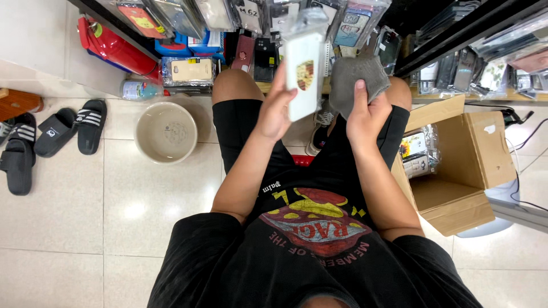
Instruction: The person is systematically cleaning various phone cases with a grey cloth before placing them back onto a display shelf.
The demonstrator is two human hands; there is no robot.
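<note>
At nine o'clock in my head view I see black slide sandals point(34, 142) lying on the tiled floor point(131, 211). Toward ten o'clock a red fire extinguisher point(114, 48) leans by the wall, with a small plastic bottle point(137, 89) below it, and a round beige basin point(166, 132) sits just right of the sandals. At twelve o'clock packaged phone cases point(188, 71) hang and lean along the shelves. My left hand point(275, 108) is clamped on the edge of a white phone case in a clear sleeve point(303, 74), holding it upright above the left knee, at about twelve o'clock. Just beside it, my right hand point(365, 117) is closed on a grey cloth point(357, 77), thumb pressed over its front; cloth and case are near each other, though I cannot tell if they touch. At three o'clock an open cardboard box point(462, 165) stands on the floor with more wrapped cases point(416, 151) inside.
</note>
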